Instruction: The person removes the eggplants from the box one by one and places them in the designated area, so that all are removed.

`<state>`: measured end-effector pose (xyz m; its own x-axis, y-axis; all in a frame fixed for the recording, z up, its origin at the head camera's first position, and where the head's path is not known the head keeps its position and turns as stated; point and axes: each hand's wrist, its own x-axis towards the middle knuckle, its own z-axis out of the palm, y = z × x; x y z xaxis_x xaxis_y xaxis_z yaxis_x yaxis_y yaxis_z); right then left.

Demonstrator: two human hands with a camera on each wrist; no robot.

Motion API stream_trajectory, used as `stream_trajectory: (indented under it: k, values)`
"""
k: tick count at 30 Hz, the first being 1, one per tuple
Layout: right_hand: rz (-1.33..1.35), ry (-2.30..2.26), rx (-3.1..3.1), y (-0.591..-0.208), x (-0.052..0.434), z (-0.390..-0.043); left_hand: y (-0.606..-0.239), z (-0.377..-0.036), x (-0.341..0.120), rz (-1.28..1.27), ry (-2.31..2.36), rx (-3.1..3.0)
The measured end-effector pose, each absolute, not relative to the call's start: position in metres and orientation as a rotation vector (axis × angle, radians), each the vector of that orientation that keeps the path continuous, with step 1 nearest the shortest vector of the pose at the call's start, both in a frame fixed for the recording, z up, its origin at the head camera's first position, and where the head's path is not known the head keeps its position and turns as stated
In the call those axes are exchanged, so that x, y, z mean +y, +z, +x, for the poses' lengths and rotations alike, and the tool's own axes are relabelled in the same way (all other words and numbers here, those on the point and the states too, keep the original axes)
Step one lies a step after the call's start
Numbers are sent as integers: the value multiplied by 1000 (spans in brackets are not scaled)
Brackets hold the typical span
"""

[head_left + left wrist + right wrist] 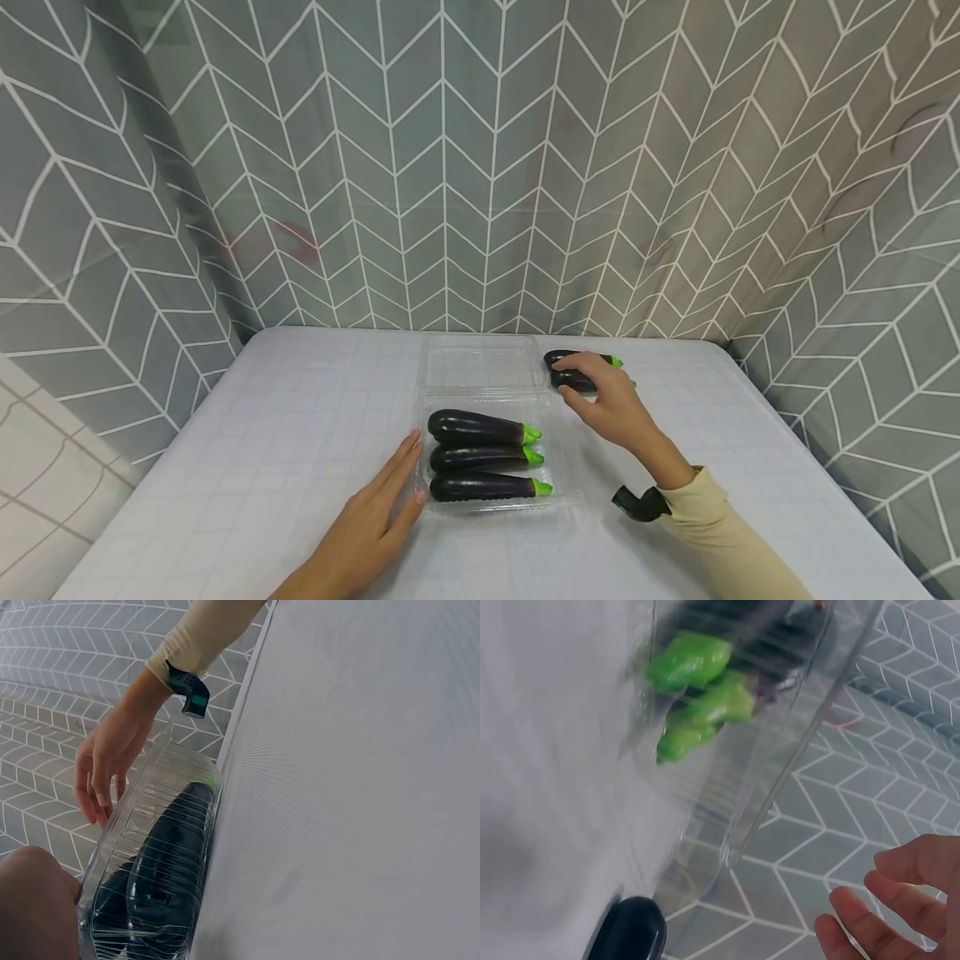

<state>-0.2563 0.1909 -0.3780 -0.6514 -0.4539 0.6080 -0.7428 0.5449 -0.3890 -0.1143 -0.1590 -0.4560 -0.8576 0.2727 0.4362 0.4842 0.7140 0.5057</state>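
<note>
With my left hand spread at the clear container and my right hand, fingers parted, over two loose eggplants beside it, I'd fear a glancing touch rolling their slick, rounded bodies away.

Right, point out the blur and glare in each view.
Head view: fairly sharp, bright highlights on the black eggplants in the clear container. Left wrist: dim, with glare streaks across the clear container. Right wrist: black eggplants smeared, green stems softened by blur, fingers clearer.
</note>
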Motion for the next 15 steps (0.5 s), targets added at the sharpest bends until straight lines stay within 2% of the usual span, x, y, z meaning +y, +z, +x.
stream_trajectory:
  k: [15]
  values:
    - [1053, 929, -2385, -381, 174, -242, -457, -114, -159, -599, -903, -2585]
